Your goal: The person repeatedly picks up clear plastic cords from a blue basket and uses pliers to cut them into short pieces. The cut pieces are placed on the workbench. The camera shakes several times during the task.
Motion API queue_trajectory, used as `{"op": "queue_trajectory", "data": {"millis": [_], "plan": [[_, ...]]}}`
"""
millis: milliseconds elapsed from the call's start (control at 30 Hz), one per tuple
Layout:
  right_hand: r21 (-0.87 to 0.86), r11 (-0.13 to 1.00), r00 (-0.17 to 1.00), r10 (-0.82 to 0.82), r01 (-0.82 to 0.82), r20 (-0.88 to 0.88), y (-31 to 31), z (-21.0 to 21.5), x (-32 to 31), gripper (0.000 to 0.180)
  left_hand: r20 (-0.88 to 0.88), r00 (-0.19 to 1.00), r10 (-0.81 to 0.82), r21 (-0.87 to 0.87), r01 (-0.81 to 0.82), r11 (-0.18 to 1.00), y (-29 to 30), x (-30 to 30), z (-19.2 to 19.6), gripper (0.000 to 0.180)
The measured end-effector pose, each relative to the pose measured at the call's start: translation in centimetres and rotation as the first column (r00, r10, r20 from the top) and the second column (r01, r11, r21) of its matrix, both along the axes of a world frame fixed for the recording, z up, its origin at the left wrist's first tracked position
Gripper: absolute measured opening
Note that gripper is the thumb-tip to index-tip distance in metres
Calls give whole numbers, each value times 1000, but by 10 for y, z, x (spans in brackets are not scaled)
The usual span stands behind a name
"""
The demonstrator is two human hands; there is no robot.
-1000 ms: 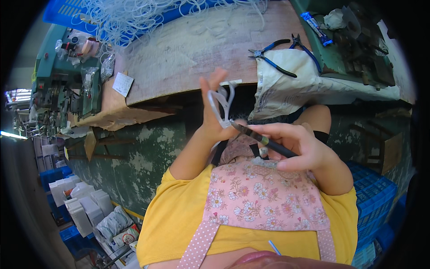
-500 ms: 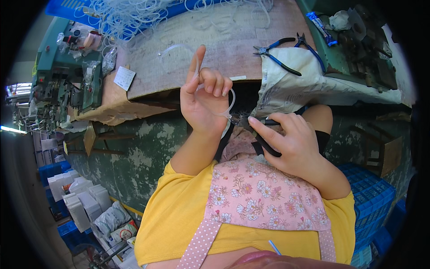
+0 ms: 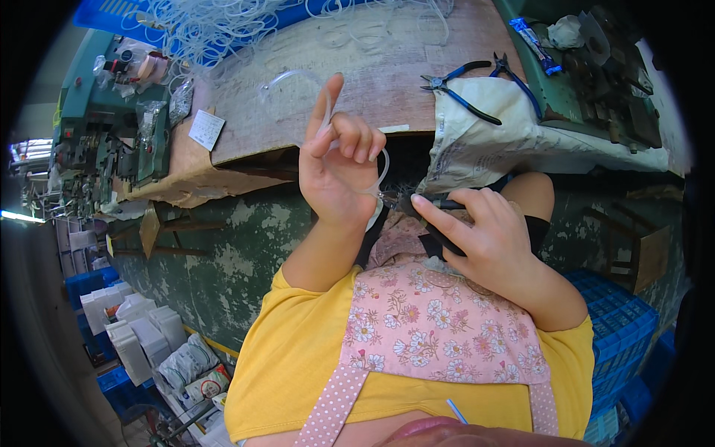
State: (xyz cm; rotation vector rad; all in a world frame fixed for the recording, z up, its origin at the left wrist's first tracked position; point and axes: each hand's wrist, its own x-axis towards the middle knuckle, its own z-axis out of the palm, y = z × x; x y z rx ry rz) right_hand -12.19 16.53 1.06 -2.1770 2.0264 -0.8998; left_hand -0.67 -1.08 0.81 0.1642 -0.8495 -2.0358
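My left hand [image 3: 337, 179] is raised in front of me, index finger pointing up and the other fingers curled around a thin translucent plastic tube [image 3: 386, 168]. One end of the tube arcs up past the index finger over the table; its other end curves down to the jaws of dark-handled pliers [image 3: 404, 203]. Those pliers are gripped in my right hand [image 3: 493, 235], its index finger lying along them near the pivot. Something small and shiny shows where jaws and tube meet, too small to make out. My right palm hides part of the handles.
A wooden table [image 3: 357, 74] lies ahead, with a blue tray [image 3: 112, 21] of tangled clear tubes at its far left. Two blue-handled pliers [image 3: 465, 91] rest on a white cloth [image 3: 477, 149]. Green machines [image 3: 153, 153] stand left. Blue crates [image 3: 614, 320] sit at my right.
The plier handles in my right hand have come closer together. The jaws remain at the tube's lower end, and my left hand has hardly moved.
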Motion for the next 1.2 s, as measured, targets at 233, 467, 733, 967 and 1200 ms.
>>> {"op": "queue_trajectory", "data": {"millis": [233, 467, 733, 967, 1200], "plan": [[-34, 999, 996, 20, -23, -86, -2, -12, -9, 70, 126, 979, -159, 83, 150, 985, -5, -4, 4, 58], [-157, 981, 962, -68, 113, 266, -2, -14, -12, 76, 116, 961, -249, 151, 231, 961, -10, -6, 0, 59], [53, 989, 985, 132, -138, 111, -2, -23, -10, 70, 502, 737, -453, 46, 500, 865, -19, 9, -27, 78], [83, 982, 959, 145, -170, 245, 2, -25, -8, 72, 470, 548, 692, -870, 421, 257, -109, -32, -53, 38], [111, 971, 942, 172, -212, 289, 3, -23, -3, 72, 209, 307, 928, -781, 623, -30, -176, -140, -60, 27]]}}
